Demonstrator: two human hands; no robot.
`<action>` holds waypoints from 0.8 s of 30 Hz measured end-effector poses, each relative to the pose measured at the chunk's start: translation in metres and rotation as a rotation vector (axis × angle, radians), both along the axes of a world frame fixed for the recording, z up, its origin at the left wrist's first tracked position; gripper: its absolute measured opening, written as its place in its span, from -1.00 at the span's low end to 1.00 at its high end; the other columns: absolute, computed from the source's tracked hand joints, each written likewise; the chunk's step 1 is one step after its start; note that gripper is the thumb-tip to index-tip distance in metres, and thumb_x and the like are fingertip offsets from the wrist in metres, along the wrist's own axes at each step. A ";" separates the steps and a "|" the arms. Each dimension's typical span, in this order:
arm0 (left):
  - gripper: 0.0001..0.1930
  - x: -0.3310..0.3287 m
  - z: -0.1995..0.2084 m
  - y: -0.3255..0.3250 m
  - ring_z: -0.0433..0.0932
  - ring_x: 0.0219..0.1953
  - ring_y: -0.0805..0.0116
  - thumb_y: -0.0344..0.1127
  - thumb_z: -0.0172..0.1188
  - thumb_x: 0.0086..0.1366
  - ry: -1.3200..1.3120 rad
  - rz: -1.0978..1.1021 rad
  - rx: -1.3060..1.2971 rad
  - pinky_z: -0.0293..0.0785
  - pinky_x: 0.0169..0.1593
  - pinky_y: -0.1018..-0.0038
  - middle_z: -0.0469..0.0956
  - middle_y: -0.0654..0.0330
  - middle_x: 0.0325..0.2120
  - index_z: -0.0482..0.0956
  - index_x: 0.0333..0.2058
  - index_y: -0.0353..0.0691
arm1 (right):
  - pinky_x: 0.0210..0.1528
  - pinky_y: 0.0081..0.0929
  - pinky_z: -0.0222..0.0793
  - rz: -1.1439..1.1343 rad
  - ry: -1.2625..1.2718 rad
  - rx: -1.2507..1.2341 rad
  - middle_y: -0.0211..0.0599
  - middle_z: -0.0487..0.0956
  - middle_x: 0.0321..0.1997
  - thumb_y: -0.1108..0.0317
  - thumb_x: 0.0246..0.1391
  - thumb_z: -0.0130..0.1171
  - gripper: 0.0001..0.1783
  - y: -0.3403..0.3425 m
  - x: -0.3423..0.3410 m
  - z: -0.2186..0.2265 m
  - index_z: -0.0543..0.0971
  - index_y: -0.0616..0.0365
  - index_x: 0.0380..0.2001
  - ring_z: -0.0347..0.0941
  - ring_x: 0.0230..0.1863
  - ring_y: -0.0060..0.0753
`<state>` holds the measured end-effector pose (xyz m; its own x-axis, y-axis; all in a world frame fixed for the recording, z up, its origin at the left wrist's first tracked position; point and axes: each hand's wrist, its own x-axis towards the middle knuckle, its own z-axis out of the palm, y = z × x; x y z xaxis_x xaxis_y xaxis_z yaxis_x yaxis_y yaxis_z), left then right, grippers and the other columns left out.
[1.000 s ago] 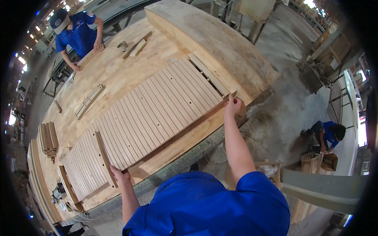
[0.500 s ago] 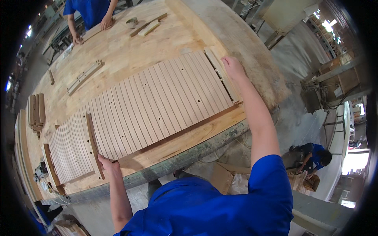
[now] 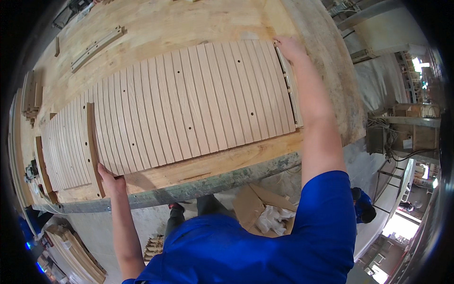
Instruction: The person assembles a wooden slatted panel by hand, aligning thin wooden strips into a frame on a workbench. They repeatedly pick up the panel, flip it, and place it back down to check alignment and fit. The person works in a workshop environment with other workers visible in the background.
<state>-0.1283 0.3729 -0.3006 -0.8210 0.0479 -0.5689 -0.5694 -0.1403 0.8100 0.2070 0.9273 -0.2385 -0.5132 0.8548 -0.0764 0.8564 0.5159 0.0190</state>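
Observation:
A long panel of narrow, pale wooden slats (image 3: 208, 94), dotted with drilled holes, lies across the workbench. Over its left part runs a drilled wooden strip (image 3: 90, 142). My left hand (image 3: 111, 182) is closed around the strip's near part at the panel's front edge, thumb against its side; the other fingers are mostly hidden. At the panel's right end, my right hand (image 3: 291, 49) is closed on the far end of a light wooden end rail (image 3: 292, 87), and its fingertips are partly hidden. A dark, narrow gap shows between slats and rail.
A raised wooden board (image 3: 286, 21) borders the bench's right side. Farther back lies a drilled rail (image 3: 97, 49). Stacked wood pieces (image 3: 29, 97) and another strip (image 3: 45, 165) sit at left. An open carton (image 3: 250, 208) with white wrapping stands below the bench; another person (image 3: 364, 206) is at right.
The view has shifted, so the co-worker across the bench has left the picture. My right hand has moved toward the rail's far end, and the gap beside the slats looks narrower.

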 end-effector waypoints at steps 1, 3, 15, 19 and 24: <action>-0.46 -0.001 -0.001 -0.002 0.23 0.21 0.21 0.09 -0.21 0.35 0.003 0.000 0.004 0.18 0.22 0.18 0.24 0.24 0.19 0.19 0.20 -0.04 | 0.17 -0.24 0.21 0.003 0.006 -0.007 -0.20 0.47 0.06 0.14 0.18 -0.09 -0.62 -0.001 0.000 -0.001 0.46 -0.20 0.06 0.30 0.11 -0.07; -0.46 -0.003 -0.001 0.000 0.22 0.22 0.21 0.09 -0.22 0.35 -0.003 -0.002 0.012 0.18 0.22 0.18 0.24 0.24 0.19 0.18 0.20 -0.04 | 0.17 -0.23 0.22 0.008 0.001 -0.010 -0.24 0.48 0.06 0.14 0.19 -0.11 -0.62 0.000 0.001 0.001 0.45 -0.19 0.06 0.29 0.12 -0.10; -0.46 -0.007 -0.005 -0.005 0.24 0.21 0.22 0.08 -0.18 0.34 -0.015 -0.001 -0.023 0.22 0.21 0.17 0.26 0.24 0.18 0.19 0.20 -0.06 | 0.19 -0.22 0.20 0.050 0.045 0.003 -0.34 0.44 0.12 0.23 0.17 -0.16 -0.61 0.001 0.009 -0.011 0.44 -0.08 0.05 0.25 0.17 -0.15; -0.44 -0.009 -0.007 -0.007 0.21 0.22 0.22 0.07 -0.13 0.34 -0.006 -0.027 0.021 0.21 0.22 0.19 0.21 0.24 0.21 0.18 0.21 -0.08 | 0.20 -0.23 0.19 0.065 0.068 0.004 -0.33 0.43 0.13 0.22 0.18 -0.14 -0.61 0.007 0.012 -0.018 0.42 -0.07 0.07 0.24 0.18 -0.13; -0.42 0.000 0.001 0.005 0.14 0.26 0.25 0.10 -0.20 0.35 0.015 0.042 -0.062 0.11 0.26 0.16 0.15 0.28 0.24 0.11 0.24 -0.07 | 0.21 -0.21 0.18 0.082 0.183 -0.031 -0.24 0.38 0.16 0.21 0.16 -0.09 -0.59 0.010 0.007 -0.023 0.40 -0.02 0.08 0.23 0.18 -0.08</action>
